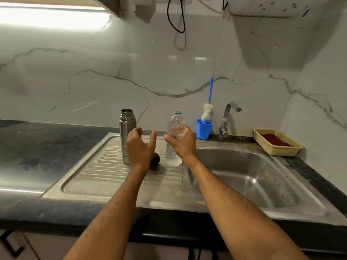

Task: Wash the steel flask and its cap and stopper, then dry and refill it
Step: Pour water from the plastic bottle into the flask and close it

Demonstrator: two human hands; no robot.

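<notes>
Flask (126,132) is brushed steel, upright, mouth uncapped, threaded neck showing, dark lettering low on the body. It stands at the back left of the ribbed draining board (105,166) of the sink unit, on a dark counter (37,145). Left hand (139,149) is raised just right of and in front of the flask, covering its lower right side; fingers loosely curled, thumb spread, holding nothing, whether it touches the flask cannot be told. Black round stopper (155,160) lies on the draining board just right of the flask's base, partly hidden behind the left wrist. Further right, clear plastic bottle (175,136), no cap, green ring at the neck, upright, its bottom on or just above the draining board, cannot tell which. Right hand (181,143) grips it round the middle, fingers wrapped. Flask and bottle stand apart with the left hand between them. Right again: blue cup (204,131) holding a bottle brush (207,112) with blue handle, steel tap (226,119), sink basin (244,175), then a yellow basket (277,141) with a red cloth (275,140) in it.
</notes>
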